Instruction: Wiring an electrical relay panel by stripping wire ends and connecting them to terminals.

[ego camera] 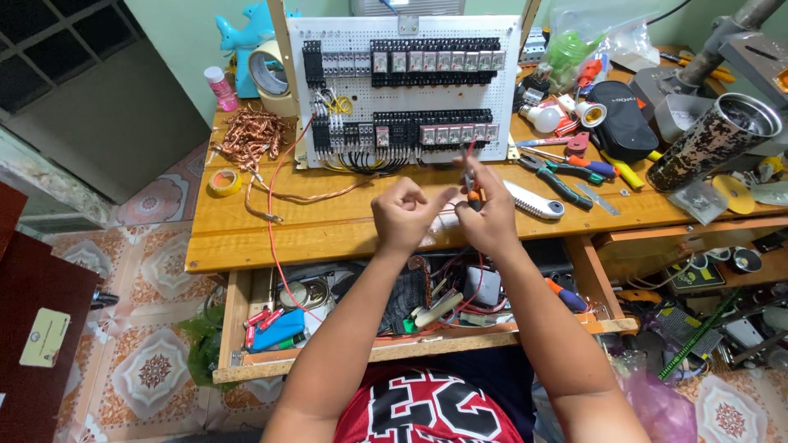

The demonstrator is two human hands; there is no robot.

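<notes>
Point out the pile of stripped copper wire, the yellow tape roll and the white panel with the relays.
Copper wire pile (pixel 253 135): head view, middle of the tangle.
Yellow tape roll (pixel 224 182): head view, on its ring.
White panel (pixel 355 92): head view, bare perforated face.

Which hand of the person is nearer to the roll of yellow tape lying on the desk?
The left hand. The yellow tape roll lies far off to its left on the desk; the right hand, holding an orange-handled tool, is farther still.
</notes>
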